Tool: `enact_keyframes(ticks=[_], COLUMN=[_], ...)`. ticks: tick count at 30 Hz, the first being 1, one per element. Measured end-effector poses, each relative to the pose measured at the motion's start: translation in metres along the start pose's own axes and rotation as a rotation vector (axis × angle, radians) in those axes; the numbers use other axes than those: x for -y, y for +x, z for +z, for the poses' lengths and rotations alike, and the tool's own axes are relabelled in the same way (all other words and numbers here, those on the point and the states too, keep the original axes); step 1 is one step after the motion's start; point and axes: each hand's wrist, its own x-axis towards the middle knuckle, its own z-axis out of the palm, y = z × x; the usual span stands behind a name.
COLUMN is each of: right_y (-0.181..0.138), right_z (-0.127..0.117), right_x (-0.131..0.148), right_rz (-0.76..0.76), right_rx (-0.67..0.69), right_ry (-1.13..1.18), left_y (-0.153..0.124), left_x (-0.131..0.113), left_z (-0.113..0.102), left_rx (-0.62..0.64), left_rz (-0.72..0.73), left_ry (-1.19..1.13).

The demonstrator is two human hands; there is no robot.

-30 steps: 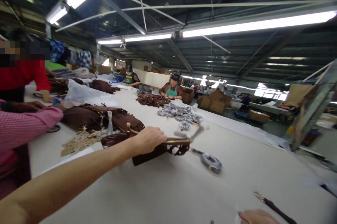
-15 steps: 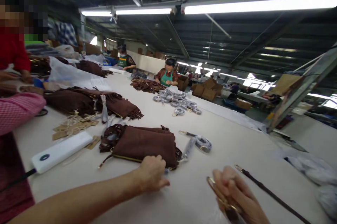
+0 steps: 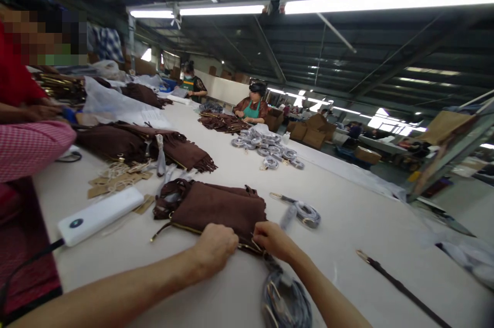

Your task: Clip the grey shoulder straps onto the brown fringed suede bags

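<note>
A dark brown fringed bag (image 3: 219,210) lies flat on the table before me, its gold zip edge towards me. My left hand (image 3: 216,247) is closed on that near edge, with its fingertips hidden behind the knuckles. At the bag's near right corner my right hand (image 3: 273,239) pinches a small gold metal piece, seemingly the clip of a strap. Below it, a plastic-wrapped coiled strap (image 3: 287,301) with gold fittings rests on the table, its end running up to the same corner. Exactly how clip and bag meet is hidden by the fingers.
Another wrapped strap coil (image 3: 307,214) lies beyond the bag, and a loose dark strap (image 3: 397,279) lies right. A white power bank (image 3: 102,215), paper tags (image 3: 116,181) and more brown bags (image 3: 146,145) are left. Strap coils (image 3: 266,145) are heaped farther back. Co-workers stand around.
My right hand has come left to the bag's corner, bringing the gold clip and the coiled strap. My left hand stays at the near edge, its fingers now curled in. The view has shifted slightly.
</note>
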Motion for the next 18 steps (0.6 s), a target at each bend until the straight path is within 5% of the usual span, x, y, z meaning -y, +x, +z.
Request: enact_keyframes(ticks=[4,6,11,13,18], right_y=[-0.004,-0.004,-0.015,-0.028,-0.067], right_z=[0.002,0.002,-0.005,-0.01,-0.014], right_x=[-0.002,0.0,0.008,0.013,0.037], right_rz=[-0.012,-0.023,-0.053,-0.055,-0.026], right_rx=[-0.005,-0.01,0.013,0.048,0.217], right_ry=[-0.009,0.011,0.086,0.121,0.338], left_y=[-0.054,-0.073,-0.047,-0.021,0.016], left_x=[0.09,0.111,0.073,0.058,0.067], left_z=[-0.032,-0.045,-0.021,-0.005,-0.012], left_rx=[0.036,0.011,-0.257,-0.24,-0.214], left_rz=[-0.296,-0.375,0.016,0.16,0.143], left_ry=[0.231,0.297,0.201,0.204,0.073])
